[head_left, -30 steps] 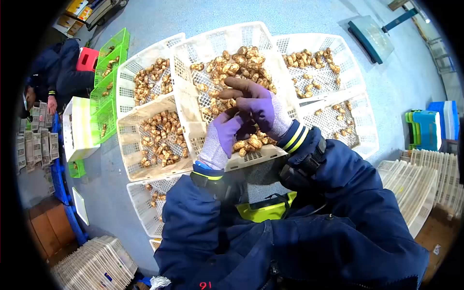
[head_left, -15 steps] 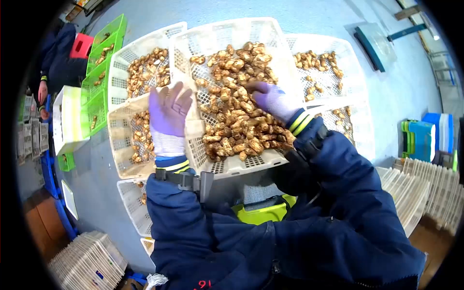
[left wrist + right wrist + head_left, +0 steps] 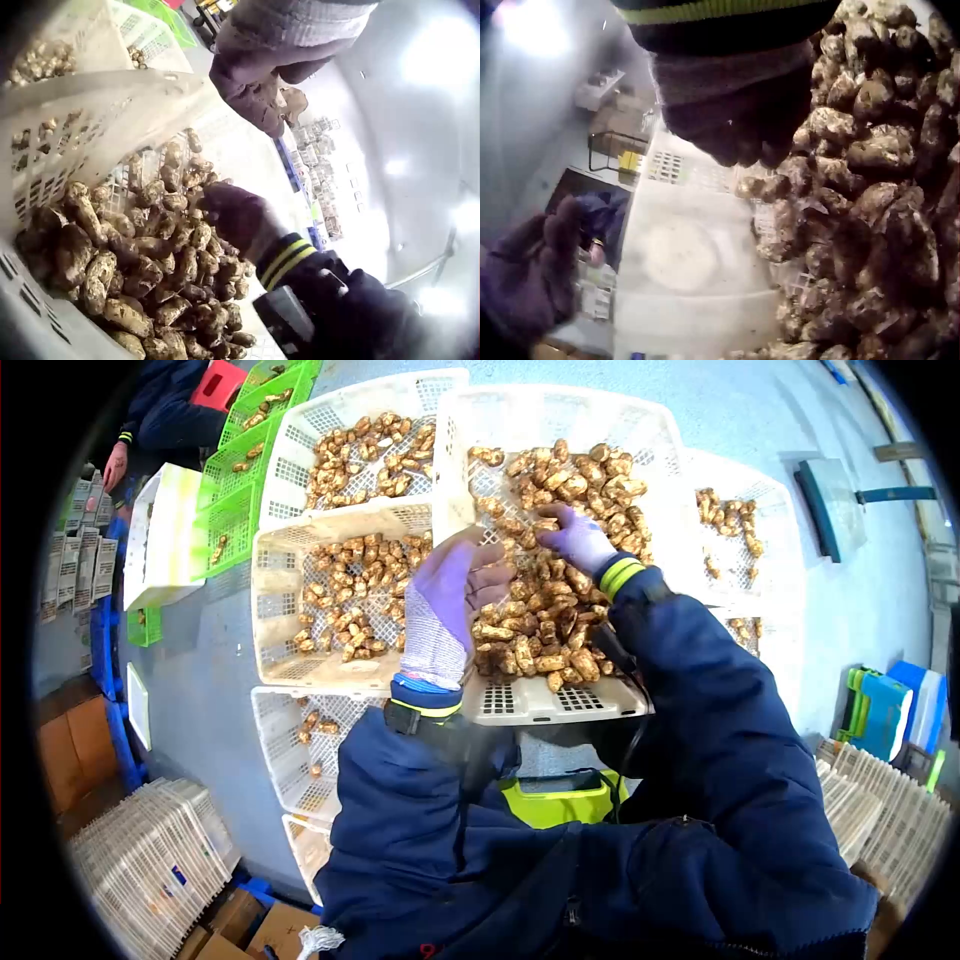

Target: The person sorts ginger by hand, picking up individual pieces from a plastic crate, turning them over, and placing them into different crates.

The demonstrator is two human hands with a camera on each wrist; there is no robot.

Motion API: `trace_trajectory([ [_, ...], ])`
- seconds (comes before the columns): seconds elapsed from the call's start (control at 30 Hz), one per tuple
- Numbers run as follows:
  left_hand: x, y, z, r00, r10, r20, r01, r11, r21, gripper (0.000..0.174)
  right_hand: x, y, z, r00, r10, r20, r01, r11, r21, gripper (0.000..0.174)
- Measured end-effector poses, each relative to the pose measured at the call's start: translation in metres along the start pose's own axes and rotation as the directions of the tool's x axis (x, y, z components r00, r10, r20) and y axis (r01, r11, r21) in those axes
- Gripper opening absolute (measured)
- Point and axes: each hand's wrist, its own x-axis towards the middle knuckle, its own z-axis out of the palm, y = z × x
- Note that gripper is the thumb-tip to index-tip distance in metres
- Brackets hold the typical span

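Note:
Stubby brown-and-cream mushrooms [image 3: 560,600] fill much of the large white crate [image 3: 560,713] in front of me. My gloved left hand [image 3: 447,585] is raised over that crate's left wall, its fingers curled in. A tan mushroom [image 3: 294,106] sticks out from between its fingers in the left wrist view. My right hand [image 3: 580,542], also gloved, reaches into the pile, thumb and fingers bent round a mushroom at the heap's left side. In the right wrist view the fingertips [image 3: 744,159] come down right at the mushrooms; the hand's back hides most of the grip.
More white crates with smaller heaps stand left [image 3: 262,615] and right [image 3: 780,520]. Green baskets [image 3: 228,525] and a white foam box [image 3: 165,540] are further left, near another person [image 3: 180,415]. Stacked crates [image 3: 150,860] and a scale [image 3: 835,510] stand around.
My hands were together over the large crate, then parted. The left hand, spread with its palm showing over the left crate, has moved back right and curled. The right hand stays at the pile.

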Motion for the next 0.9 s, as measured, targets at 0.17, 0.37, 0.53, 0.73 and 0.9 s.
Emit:
trace_trajectory([
  [0.17,-0.006,-0.012,0.013,0.991,-0.017,0.132,0.019,1.0,-0.017,0.041,-0.103,-0.053,-0.054,0.963,-0.207,0.175,-0.005,0.631,0.775,0.052],
  [0.37,-0.04,-0.029,0.059,0.781,-0.068,0.621,0.33,0.889,-0.317,0.025,-0.165,-0.067,-0.043,0.824,-0.422,-0.378,0.528,0.814,0.243,0.049],
  [0.53,-0.044,-0.038,0.068,0.945,0.006,0.327,0.121,0.923,-0.366,0.022,-0.181,-0.076,-0.052,0.821,-0.501,-0.274,0.538,0.839,0.079,0.059],
  [0.73,-0.027,-0.027,0.051,0.843,0.093,0.53,0.14,0.913,-0.382,0.029,-0.167,-0.048,-0.084,0.969,-0.089,-0.232,0.222,0.729,0.647,0.056],
  [0.9,-0.007,-0.015,0.011,0.976,0.202,0.076,-0.16,0.915,-0.371,0.06,-0.16,-0.018,-0.109,0.908,-0.143,-0.393,0.195,0.976,0.095,0.039],
])
